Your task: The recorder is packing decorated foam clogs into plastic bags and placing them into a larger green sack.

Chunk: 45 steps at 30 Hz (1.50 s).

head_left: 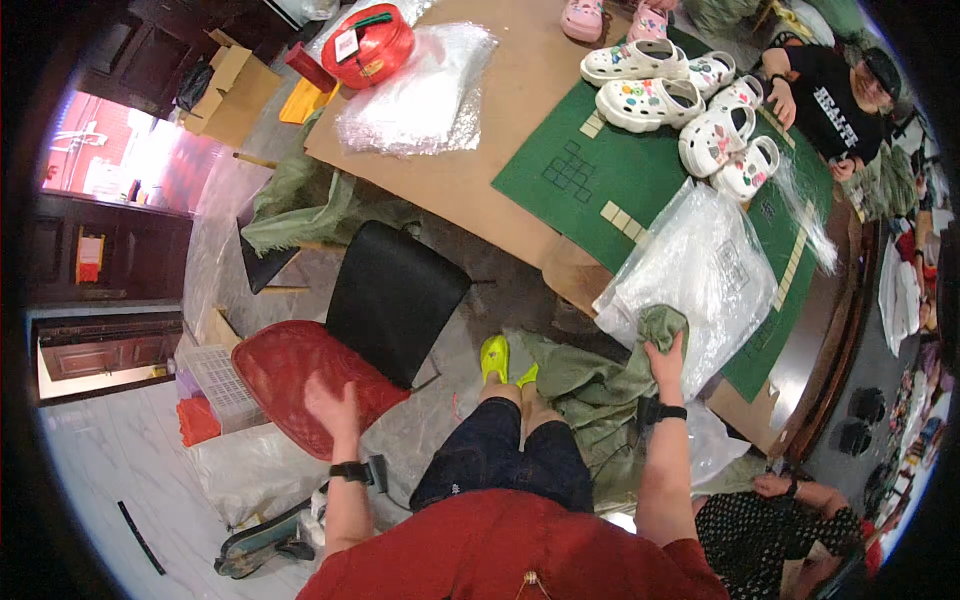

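Observation:
My right hand (666, 362) is closed on a bunched edge of a green woven sack (600, 385), which hangs down beside my legs to the floor. That fist is at the table's near edge, against clear plastic bags (700, 270). My left hand (332, 408) is held over the red seat of a chair (290, 375) with a black backrest; its fingers are apart and it holds nothing. Whether it touches the seat, I cannot tell. White clogs (650, 103) with colourful charms stand in a group on a green mat (560, 170), beyond the plastic bags.
On the brown tabletop (520, 60) lie a stack of clear bags (425, 95) and a red roll of strapping (370, 50). Pink clogs (582, 20) stand at the far edge. One person (835, 95) is at the far right, another (775, 530) at the lower right. A grey crate (225, 385) stands left.

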Tool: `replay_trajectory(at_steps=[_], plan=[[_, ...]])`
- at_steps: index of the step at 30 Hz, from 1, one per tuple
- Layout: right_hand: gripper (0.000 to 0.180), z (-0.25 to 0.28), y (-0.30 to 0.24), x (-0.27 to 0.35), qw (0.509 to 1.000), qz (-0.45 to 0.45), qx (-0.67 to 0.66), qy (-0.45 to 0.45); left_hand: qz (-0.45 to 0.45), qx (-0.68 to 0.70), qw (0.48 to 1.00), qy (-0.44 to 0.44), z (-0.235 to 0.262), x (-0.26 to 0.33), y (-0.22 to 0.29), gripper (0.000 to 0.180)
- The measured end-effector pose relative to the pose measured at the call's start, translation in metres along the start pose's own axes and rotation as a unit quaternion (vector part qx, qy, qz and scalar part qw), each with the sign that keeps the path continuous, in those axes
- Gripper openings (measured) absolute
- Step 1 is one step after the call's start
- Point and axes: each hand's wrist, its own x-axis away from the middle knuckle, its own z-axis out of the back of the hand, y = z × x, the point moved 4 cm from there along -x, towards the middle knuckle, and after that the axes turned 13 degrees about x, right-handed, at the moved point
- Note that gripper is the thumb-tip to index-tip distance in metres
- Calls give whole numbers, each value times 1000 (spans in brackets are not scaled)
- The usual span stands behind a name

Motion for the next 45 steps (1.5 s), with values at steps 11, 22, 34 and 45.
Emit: replay_trajectory(at_steps=[11,22,34,45], plan=[[94,20,25,31,991,49,-99,74,390,567,712,-135,12,13,-248,74],[71,-10,60,212,973,55,-123,187,278,596,722,-216,-4,31,-277,31],[49,-118,-54,339,909,-21,-415,20,75,134,967,-204,36,48,-236,101],[75,-9,-197,384,872,264,-305,-277,-229,346,751,-513,16,173,168,98]])
